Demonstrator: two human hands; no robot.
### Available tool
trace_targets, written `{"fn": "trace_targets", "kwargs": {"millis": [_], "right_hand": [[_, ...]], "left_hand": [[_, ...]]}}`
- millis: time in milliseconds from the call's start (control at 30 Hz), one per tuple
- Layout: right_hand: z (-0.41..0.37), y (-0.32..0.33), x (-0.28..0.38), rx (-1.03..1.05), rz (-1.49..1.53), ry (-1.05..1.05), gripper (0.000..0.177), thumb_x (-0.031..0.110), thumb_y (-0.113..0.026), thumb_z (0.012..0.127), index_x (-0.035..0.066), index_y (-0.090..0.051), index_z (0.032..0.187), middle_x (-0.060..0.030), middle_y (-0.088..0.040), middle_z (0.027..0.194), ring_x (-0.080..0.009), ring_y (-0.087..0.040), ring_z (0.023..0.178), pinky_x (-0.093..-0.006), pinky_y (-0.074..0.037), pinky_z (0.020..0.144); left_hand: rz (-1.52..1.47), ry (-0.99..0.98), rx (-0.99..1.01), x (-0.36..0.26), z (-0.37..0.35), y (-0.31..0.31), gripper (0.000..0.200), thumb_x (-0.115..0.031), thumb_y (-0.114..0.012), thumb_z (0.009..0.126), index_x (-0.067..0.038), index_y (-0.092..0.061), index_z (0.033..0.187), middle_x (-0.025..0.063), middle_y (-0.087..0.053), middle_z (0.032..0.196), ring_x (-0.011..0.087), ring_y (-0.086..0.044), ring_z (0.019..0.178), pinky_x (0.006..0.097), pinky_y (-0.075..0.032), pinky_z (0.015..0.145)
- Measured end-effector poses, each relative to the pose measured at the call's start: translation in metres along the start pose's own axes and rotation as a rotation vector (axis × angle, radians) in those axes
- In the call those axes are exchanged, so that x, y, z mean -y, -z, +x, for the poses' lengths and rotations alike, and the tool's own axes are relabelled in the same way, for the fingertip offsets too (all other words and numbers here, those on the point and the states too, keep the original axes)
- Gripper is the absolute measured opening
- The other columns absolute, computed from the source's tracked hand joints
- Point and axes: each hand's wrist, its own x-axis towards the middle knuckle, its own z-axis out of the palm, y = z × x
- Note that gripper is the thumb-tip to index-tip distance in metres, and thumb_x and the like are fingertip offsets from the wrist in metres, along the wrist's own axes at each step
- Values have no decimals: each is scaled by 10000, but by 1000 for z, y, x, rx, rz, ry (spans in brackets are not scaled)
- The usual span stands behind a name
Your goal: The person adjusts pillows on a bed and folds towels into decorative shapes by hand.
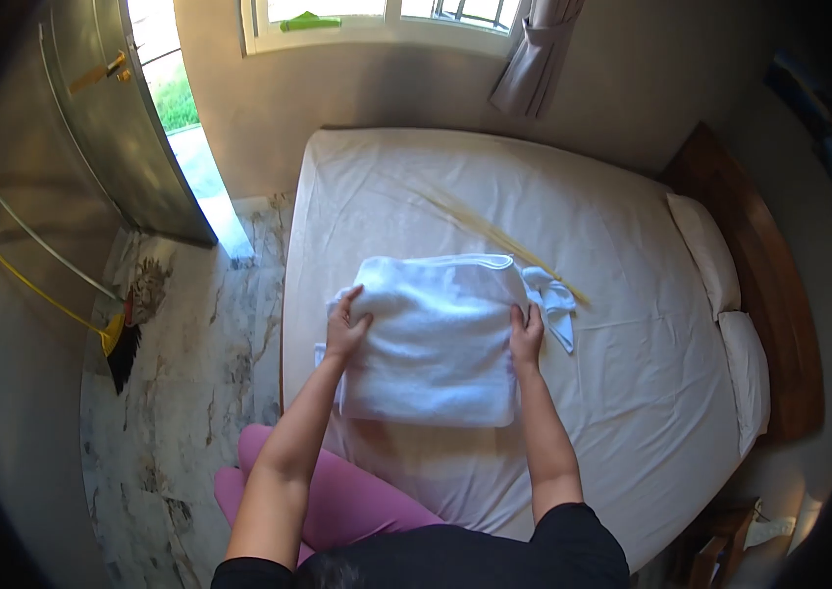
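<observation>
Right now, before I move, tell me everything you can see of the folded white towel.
The folded white towel is a thick, roughly rectangular bundle with rounded corners. Its cloth looks soft and fluffy, with shallow wrinkles across the top face; layered folds show at the far edge, near the right corner. It lies flat, on or just above the bed; which, I can't tell. The left hand holds its left side and the right hand its right.

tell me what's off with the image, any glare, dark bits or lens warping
Head view: wide-angle warping bows the door and headboard, with corners falling to black; head view: glare bleaches the window and doorway gap; head view: folded white cloth shows soft shading, little fine texture
</observation>
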Motion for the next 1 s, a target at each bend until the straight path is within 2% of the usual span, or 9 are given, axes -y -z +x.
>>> {"fn": "trace_targets", "kwargs": {"millis": [33,67,133,267,367,467,600,867,1000], "right_hand": [[3,-2,-19,24,29,-175,307,182,-605,885,-42,-530,1082,-108,-619,994,-176,-575,875,-295,-443,788],[-2,0,-35,43,57,-352,328,188,-614,883,-42,-520,1097,-91,-611,1016,-165,-568,885,-285,-439,790],[-18,10,-38,80,171,-432,352,207,-625,880,-31,-511,1113,-71,-598,1032,-139,-554,884,-276,-436,790],[-70,47,-35,163,339,-663,354,232,-644,873,-27,-533,1087,-56,-600,993,-104,-551,854,-256,-448,758],[-114,74,-15,356,338,-826,312,239,-651,870,-14,-572,1035,-38,-617,913,-88,-555,797,-239,-453,708],[-141,79,-14,463,168,-665,309,248,-628,886,-7,-572,1053,-11,-623,891,-85,-560,800,-236,-455,708],[-144,67,-14,353,105,-490,292,238,-575,922,-14,-573,1068,-19,-626,925,-73,-547,806,-224,-445,723],[-172,91,32,291,-115,-393,276,229,-566,922,-25,-584,1029,-18,-623,893,-81,-542,787,-251,-451,726],[-227,116,23,357,-192,-433,273,235,-593,898,-27,-599,973,-40,-633,854,-92,-556,773,-252,-451,718]], "left_hand": [[68,-50,-54,17,-3,-1,620,4,-628,786,-10,-351,1340,137,-457,1302,191,-498,1141,296,-379,989],[12,55,-77,17,-13,0,626,-14,-641,788,-5,-339,1337,146,-458,1294,195,-508,1127,299,-394,975],[-92,247,-118,0,-27,6,644,-50,-667,792,5,-316,1330,163,-459,1277,202,-528,1097,304,-422,946],[-212,538,117,-31,-87,32,663,-203,-733,778,14,-362,1284,161,-553,1171,198,-548,1056,304,-457,860],[-236,746,298,-51,-119,49,602,-230,-730,790,12,-422,1248,131,-583,1117,162,-557,1016,284,-450,849],[-153,609,377,-48,-128,51,474,-214,-664,848,-1,-465,1223,89,-597,1080,129,-562,975,269,-444,843],[-202,404,194,-48,-132,33,365,-171,-553,916,-6,-459,1228,61,-601,1038,113,-553,930,259,-442,827],[-90,323,196,-69,-160,40,307,-163,-527,919,5,-483,1172,81,-599,1022,136,-548,910,285,-448,810],[67,500,364,-49,-221,54,422,-183,-559,903,29,-430,1244,86,-578,1107,149,-545,988,294,-442,873]]}}
